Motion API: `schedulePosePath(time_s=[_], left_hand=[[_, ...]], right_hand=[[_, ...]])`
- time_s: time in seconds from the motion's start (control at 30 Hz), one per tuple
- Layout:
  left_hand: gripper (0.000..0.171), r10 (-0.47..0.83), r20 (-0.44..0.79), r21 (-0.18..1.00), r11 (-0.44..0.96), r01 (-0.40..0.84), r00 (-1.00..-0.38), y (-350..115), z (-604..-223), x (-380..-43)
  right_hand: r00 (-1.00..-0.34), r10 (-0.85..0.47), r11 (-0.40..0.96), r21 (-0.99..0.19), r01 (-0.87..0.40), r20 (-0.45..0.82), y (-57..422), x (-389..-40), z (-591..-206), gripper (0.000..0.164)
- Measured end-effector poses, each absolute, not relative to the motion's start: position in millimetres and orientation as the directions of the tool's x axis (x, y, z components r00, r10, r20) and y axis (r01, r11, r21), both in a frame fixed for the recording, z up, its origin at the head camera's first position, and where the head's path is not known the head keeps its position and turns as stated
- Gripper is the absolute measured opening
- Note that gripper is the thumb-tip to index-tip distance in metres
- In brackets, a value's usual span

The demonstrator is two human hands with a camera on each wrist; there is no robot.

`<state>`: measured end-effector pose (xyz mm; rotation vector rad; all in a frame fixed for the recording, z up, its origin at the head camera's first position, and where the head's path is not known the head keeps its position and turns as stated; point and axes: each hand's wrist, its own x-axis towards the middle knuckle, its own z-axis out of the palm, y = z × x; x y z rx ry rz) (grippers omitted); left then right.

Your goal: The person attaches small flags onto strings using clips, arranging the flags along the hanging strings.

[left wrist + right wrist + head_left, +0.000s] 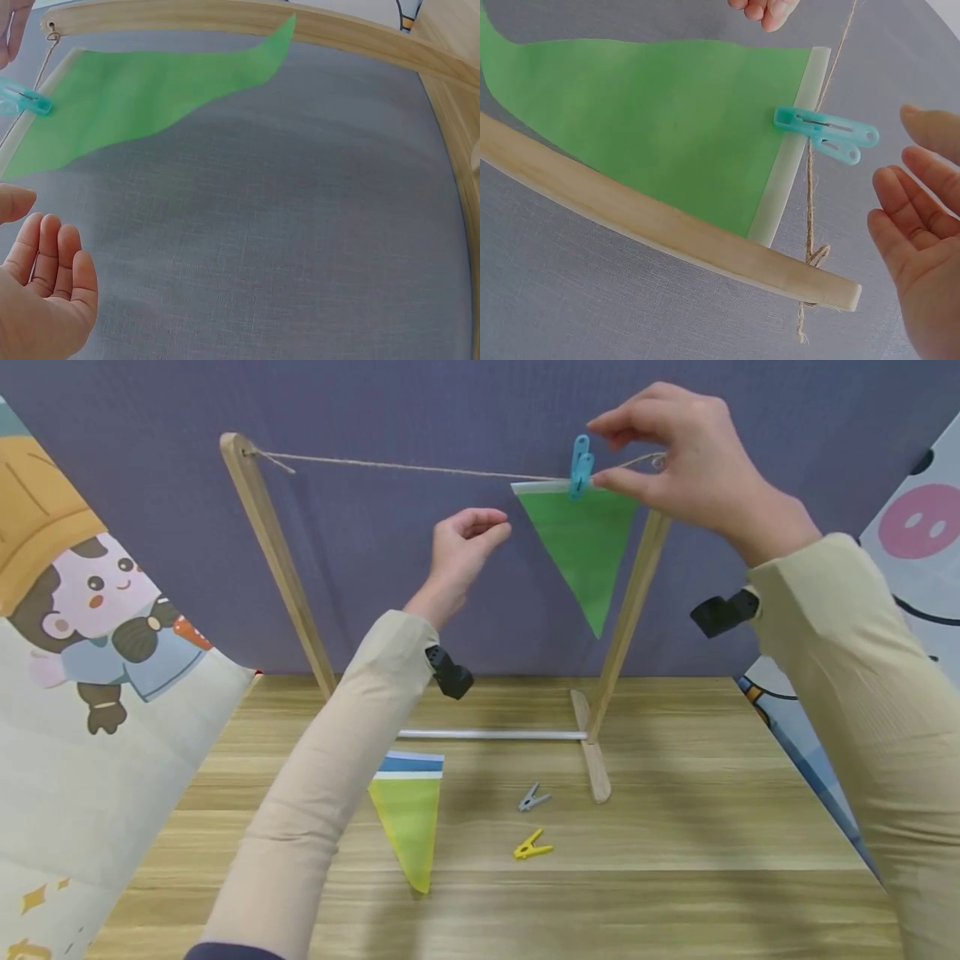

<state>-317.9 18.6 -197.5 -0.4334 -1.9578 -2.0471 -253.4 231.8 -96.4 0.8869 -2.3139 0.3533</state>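
Note:
A green triangular pennant (585,543) hangs from a twine line (405,465), held by a light blue clothespin (581,467) at its white top edge. Just right of the clothespin is my right hand (686,464), thumb and fingers spread apart. The right wrist view shows a gap between that hand (922,217) and the clothespin (825,133). Left of the pennant my left hand (468,556) hovers with loosely bent fingers. In the left wrist view, nothing is in the left hand (49,292), and the pennant (150,97) lies beyond it.
The twine is tied between two wooden posts (281,560) joined low by a white rod (495,735). On the wooden table (675,827) lie a yellow pennant (411,822) with a blue-and-white top, a grey clothespin (534,797) and a yellow clothespin (532,846).

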Motion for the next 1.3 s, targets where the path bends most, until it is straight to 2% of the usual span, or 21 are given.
schedulePosePath(time_s=[0.23, 0.5, 0.73, 0.97, 1.3], left_hand=[[0.02, 0.013, 0.364, 0.931, -0.041, 0.363, -0.932, 13, -201, -316], [0.021, 0.046, 0.388, 0.921, -0.027, 0.388, -0.92, 8, -206, -310], [0.024, 0.073, 0.397, 0.918, -0.014, 0.397, -0.915, 2, -209, -305], [0.024, 0.082, 0.398, 0.917, -0.011, 0.399, -0.914, -4, -213, -302], [0.023, 0.101, 0.392, 0.919, 0.003, 0.394, -0.915, -13, -221, -296]], right_hand=[[-0.534, -0.506, 0.711, -0.024, -0.703, 0.677, 232, -250, -101, 0.035], [-0.459, -0.554, 0.654, 0.022, -0.756, 0.695, 235, -246, -108, 0.034], [-0.447, -0.562, 0.637, 0.019, -0.771, 0.697, 235, -241, -112, 0.035], [-0.396, -0.582, 0.595, 0.04, -0.802, 0.71, 235, -237, -117, 0.036], [-0.366, -0.585, 0.565, 0.04, -0.824, 0.724, 236, -231, -127, 0.038]])
